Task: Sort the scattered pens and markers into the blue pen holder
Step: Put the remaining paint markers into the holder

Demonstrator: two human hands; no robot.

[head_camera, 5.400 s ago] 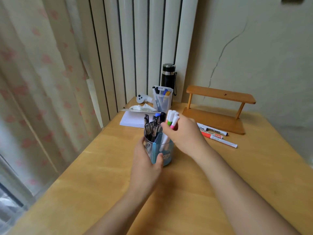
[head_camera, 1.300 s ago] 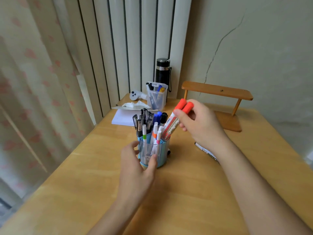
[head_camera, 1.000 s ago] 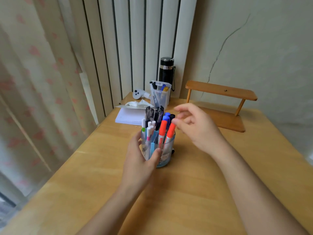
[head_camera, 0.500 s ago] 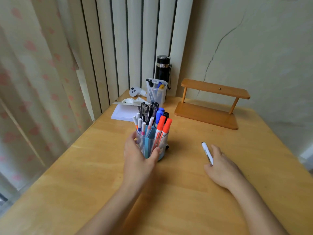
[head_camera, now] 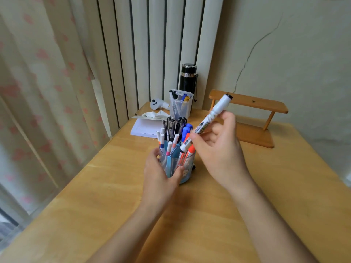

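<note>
A person's right hand (head_camera: 218, 149) grips a white marker (head_camera: 212, 118) w/ a black cap, pinched between thumb and fingers around the lower half of its barrel. The marker tilts steeply: capped end up and to the right, above the hand; lower end down-left at the rim of the blue pen holder (head_camera: 178, 164), among the pens standing there. Whether that tip is inside the holder or just above it is unclear.

The left hand (head_camera: 159, 173) wraps the near-left side of the holder, thumb across its front and fingers around the left wall, closed on it. The holder stands upright on the wooden desk (head_camera: 247, 196), approx. center, packed w/ black pens, thin white markers, a blue marker and 2 orange-capped markers.

Behind it, toward the desk's far edge: a white notepad (head_camera: 144, 128), a crumpled tissue (head_camera: 155, 114), a clear pen box (head_camera: 180, 107), a black flask (head_camera: 188, 78) and a white controller (head_camera: 157, 104). A wooden shelf (head_camera: 252, 118) sits far right, by the cracked wall.
</note>
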